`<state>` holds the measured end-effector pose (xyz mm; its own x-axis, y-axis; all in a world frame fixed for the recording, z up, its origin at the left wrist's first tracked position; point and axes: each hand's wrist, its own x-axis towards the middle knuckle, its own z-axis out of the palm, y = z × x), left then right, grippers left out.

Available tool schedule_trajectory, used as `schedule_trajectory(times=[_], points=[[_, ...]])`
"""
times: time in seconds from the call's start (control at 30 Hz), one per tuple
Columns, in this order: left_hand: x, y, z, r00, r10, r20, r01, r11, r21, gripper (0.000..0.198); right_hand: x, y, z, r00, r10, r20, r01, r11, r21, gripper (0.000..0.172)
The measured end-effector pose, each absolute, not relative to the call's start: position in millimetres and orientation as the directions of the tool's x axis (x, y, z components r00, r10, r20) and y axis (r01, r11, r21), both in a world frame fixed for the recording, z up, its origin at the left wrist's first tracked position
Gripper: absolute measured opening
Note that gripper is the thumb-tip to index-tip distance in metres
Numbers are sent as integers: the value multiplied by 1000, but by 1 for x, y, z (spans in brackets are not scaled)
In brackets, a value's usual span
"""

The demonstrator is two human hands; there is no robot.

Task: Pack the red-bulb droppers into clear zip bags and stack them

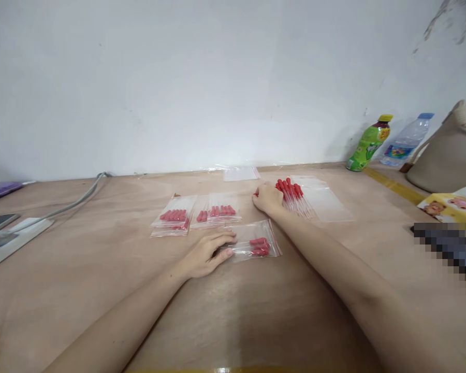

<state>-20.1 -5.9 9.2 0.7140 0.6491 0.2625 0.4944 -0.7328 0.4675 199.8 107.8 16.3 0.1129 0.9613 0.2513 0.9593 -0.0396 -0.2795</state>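
My left hand [209, 253] lies with loosely stretched fingers on the left end of a clear zip bag [270, 235]. Inside this bag are a few droppers [259, 246] with red rubber bulbs. My right hand [268, 198] is closed around a dropper, and only a bit of red bulb [255, 195] shows at its fingertips; the rest is hidden. Just right of that hand lies a fanned pile of loose red-bulbed droppers [289, 189], their thin clear stems pointing toward me. Part of the pile rests on a flat zip bag [330, 202].
Filled bags of droppers [173, 216] and more overlapping ones [222, 207] lie left of centre. An unfilled zip bag [241, 173] is by the wall. A green bottle [368, 145], a clear bottle [406, 142] and a beige bag [446, 150] stand right. A cable [77, 199] and power strip [19, 235] lie left.
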Motion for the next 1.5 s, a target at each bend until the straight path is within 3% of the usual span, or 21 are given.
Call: schedule_trajectory(times=[0.1, 0.17, 0.33, 0.5, 0.73, 0.8, 0.87, 1.0, 1.13, 1.27, 1.37, 1.5], points=[[-20, -5, 8, 723, 648, 239, 509, -733, 451, 32, 205, 101, 25, 166, 939, 302, 920, -37, -390, 25], [-20, -4, 6, 726, 644, 242, 508, -739, 441, 35, 217, 93, 32, 158, 923, 351, 853, 51, -520, 24], [-20, -3, 4, 725, 640, 257, 507, -747, 431, 35, 262, 68, 41, 163, 856, 491, 446, 380, -810, 29], [-20, -3, 2, 722, 641, 260, 510, -747, 427, 36, 278, 43, 20, 285, 910, 301, 54, 299, -953, 40], [-21, -4, 5, 718, 648, 254, 528, -745, 408, 38, 259, 21, -13, 195, 973, 125, -181, 161, -970, 47], [-20, -5, 7, 713, 650, 263, 534, -746, 397, 42, 258, 16, -15, 85, 992, 88, -136, 99, -986, 43], [-20, -6, 8, 708, 654, 266, 541, -745, 391, 46, 259, 12, -17, -45, 995, 93, 10, 94, -996, 37], [-19, -7, 9, 702, 667, 249, 557, -732, 392, 47, 261, 11, -19, -206, 959, 194, 325, 254, -911, 25], [-20, -7, 8, 704, 664, 251, 551, -734, 397, 47, 252, 11, -19, -250, 908, 337, 402, 414, -817, 16], [-19, -6, 7, 706, 652, 275, 535, -746, 397, 45, 243, 10, -16, -385, 846, 369, 445, 520, -729, 18], [-19, -6, 6, 710, 651, 268, 536, -747, 393, 42, 247, 11, -10, -335, 858, 389, 539, 513, -668, 19], [-19, -5, 5, 711, 653, 261, 538, -745, 395, 41, 255, 20, 6, -116, 894, 432, 808, 338, -483, 15]])
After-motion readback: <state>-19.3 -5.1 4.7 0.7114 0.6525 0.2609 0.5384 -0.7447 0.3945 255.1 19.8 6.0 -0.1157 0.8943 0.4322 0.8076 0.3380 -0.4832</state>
